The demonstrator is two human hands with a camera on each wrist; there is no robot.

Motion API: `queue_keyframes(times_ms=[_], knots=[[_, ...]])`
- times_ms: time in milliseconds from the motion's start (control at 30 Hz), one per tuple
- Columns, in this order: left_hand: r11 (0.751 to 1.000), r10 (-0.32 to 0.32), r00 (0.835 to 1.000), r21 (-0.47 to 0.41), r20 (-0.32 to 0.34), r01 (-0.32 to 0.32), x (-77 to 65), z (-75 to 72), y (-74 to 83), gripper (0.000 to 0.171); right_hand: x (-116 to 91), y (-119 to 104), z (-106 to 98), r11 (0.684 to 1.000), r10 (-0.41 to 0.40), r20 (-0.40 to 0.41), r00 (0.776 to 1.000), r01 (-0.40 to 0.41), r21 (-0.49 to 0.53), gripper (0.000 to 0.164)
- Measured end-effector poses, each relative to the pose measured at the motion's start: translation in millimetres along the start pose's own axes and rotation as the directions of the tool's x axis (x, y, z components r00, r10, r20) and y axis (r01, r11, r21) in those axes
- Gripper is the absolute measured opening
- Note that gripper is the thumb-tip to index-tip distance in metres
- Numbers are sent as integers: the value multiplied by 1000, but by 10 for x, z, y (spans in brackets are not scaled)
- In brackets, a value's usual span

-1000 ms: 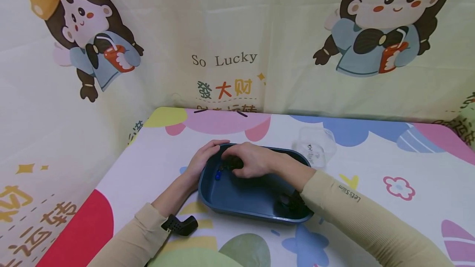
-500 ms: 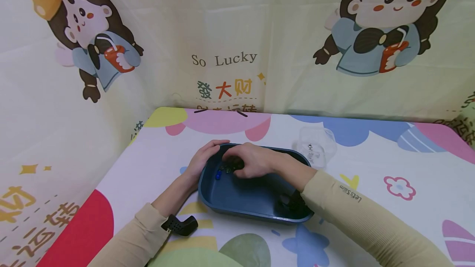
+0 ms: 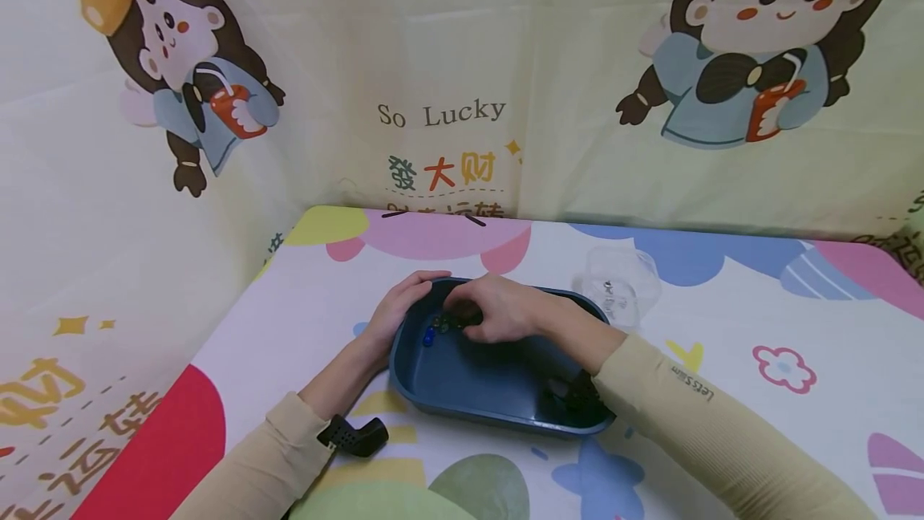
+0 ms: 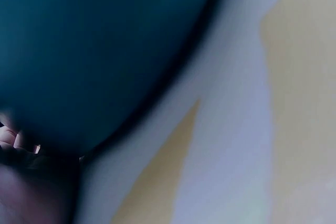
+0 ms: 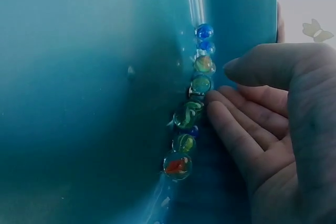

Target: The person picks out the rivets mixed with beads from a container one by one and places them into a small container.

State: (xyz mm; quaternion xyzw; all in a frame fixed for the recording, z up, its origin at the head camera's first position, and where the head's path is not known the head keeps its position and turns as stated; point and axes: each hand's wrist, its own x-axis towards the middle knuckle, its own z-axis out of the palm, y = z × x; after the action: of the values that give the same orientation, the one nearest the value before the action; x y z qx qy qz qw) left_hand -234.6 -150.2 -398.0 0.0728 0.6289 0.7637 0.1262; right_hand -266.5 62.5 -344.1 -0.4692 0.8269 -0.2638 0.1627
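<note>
A dark blue oblong basin [image 3: 476, 379] rests on the table. My left hand [image 3: 399, 310] holds its far left corner, thumb at the rim and fingers along the outer wall. My right hand [image 3: 500, 313] reaches down inside the basin. There, glass marbles [image 5: 188, 115] line the edge where floor meets wall, among them a blue marble [image 5: 205, 31] and a large one with a red-orange swirl [image 5: 177, 165]. The right fingertips [image 5: 216, 103] are at the middle of this row, and the thumb stands apart from them. In the left wrist view, the basin's outside hides most of the left hand.
Clear plastic containers [image 3: 619, 287] stand behind the basin on the right. A dark, unclear shape [image 3: 573, 393] shows in the basin's near right corner. A black device [image 3: 355, 435] is strapped to the left wrist. A printed curtain [image 3: 462, 62] hangs behind the table.
The right fingers have shifted slightly right inside the basin, uncovering more greenish marbles beside the blue ones. The left hand keeps its place at the corner. The head view has turned slightly left.
</note>
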Motion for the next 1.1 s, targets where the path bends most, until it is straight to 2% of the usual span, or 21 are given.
queue_keyframes(times_ms=[233, 667, 933, 1100], knots=[[1000, -7, 1000, 17, -5, 7, 4, 2, 2, 42, -1, 12, -2, 1000, 11, 54, 998, -10, -17, 38], [1000, -2, 1000, 10, -3, 2, 6, 4, -3, 42, -8, 23, 17, 995, 10, 111, 994, -20, 94, 36], [1000, 1, 1000, 16, -2, -1, 8, -1, -1, 42, -17, 30, 3, 994, 21, 88, 996, -31, 107, 35], [1000, -1, 1000, 20, -4, 1, 8, -6, -3, 42, -13, 27, 5, 992, 20, 113, 993, -33, 120, 33]])
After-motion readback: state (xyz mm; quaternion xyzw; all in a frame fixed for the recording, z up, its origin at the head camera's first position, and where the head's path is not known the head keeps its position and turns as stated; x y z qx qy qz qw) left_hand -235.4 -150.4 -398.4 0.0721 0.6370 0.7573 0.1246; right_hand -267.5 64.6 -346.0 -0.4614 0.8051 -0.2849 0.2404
